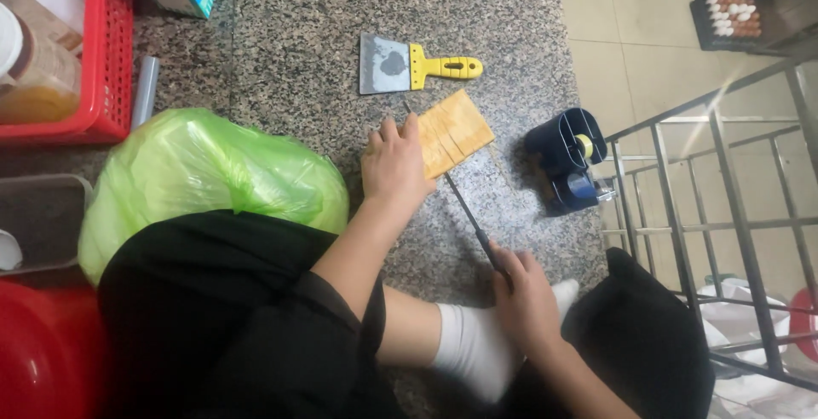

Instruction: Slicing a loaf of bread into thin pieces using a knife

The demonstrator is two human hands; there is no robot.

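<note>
From the head camera, the person sits on a speckled stone floor with a leg stretched across the view. The left hand lies flat, fingers together, pressing down on the near end of a tan slab that is already scored into strips. The right hand is closed in a fist around the handle of a long thin knife, whose blade runs up and across the slab just beside the left fingers.

The step in hand looks like slicing the slab into strips, with several cuts made. The next stroke calls for a steady draw of the blade, with the left fingertips kept clear of the edge.

The slab lies partly under the left hand and well ahead of the right. A yellow-handled scraper rests just beyond it, a dark blue divided holder to its right, and a green plastic bag to its left.
</note>
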